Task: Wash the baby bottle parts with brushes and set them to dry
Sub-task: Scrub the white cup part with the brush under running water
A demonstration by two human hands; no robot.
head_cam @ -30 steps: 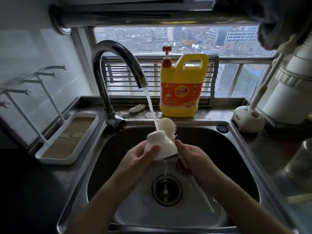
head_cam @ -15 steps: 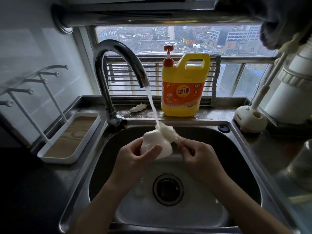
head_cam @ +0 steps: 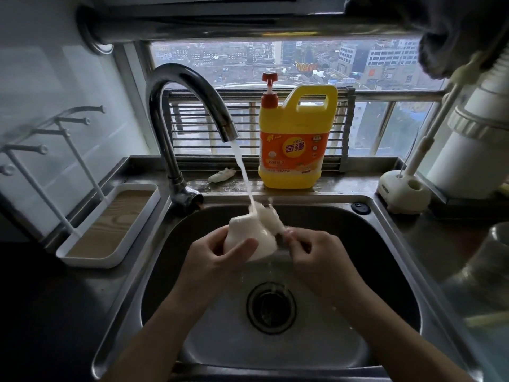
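Bottle part point(head_cam: 245, 234), white and bulbous, is held over the middle of the sink point(head_cam: 385, 271), right under the stream from the faucet point(head_cam: 190, 86). Reading from the left, the drying rack point(head_cam: 110, 224) stands on the surface beside the sink, well apart from the work. My left hand point(head_cam: 217, 260) has its grip curled round the part, thumb across the near face and fingers behind. Just to its right, the brush point(head_cam: 271, 219) head lies against the part's upper shoulder, where the water point(head_cam: 242, 172) strikes both. My right hand point(head_cam: 319, 257) pinches the brush handle close to the head, and its fingers hide most of the handle. Behind, the detergent jug point(head_cam: 294, 144) stands on the ledge. I judge this to be mid-scrub or rinse, with drying not yet begun. I see three risks. The wet, probably soapy part could slip from the left grip and drop toward the drain point(head_cam: 271, 307). The stream hitting that rounded shell could splash out over the rim. A pinch so near the bristles gives little leverage, so the brush could twist loose.
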